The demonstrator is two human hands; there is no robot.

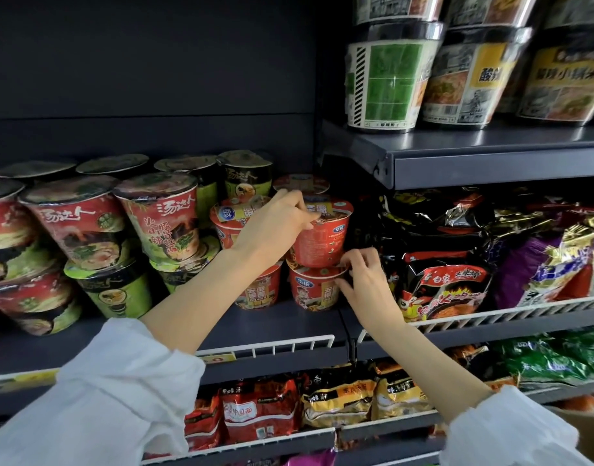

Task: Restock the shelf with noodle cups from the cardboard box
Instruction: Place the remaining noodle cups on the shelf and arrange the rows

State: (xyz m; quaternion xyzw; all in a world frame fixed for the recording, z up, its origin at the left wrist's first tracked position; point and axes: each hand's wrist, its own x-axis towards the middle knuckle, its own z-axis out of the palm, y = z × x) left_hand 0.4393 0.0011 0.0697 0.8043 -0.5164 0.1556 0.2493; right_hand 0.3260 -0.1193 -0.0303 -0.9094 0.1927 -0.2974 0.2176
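Head view: left hand [279,218] fingers grip the top red cup [319,235], right hand [364,274] fingers pinch its base, among perhaps five.

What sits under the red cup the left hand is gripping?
Another red noodle cup on the shelf, its rim touched by the right hand. The contact between them is partly hidden.

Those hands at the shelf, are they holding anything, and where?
The left hand grips the upper red noodle cup at its top rim. The right hand pinches the rim of the lower red cup beneath it.
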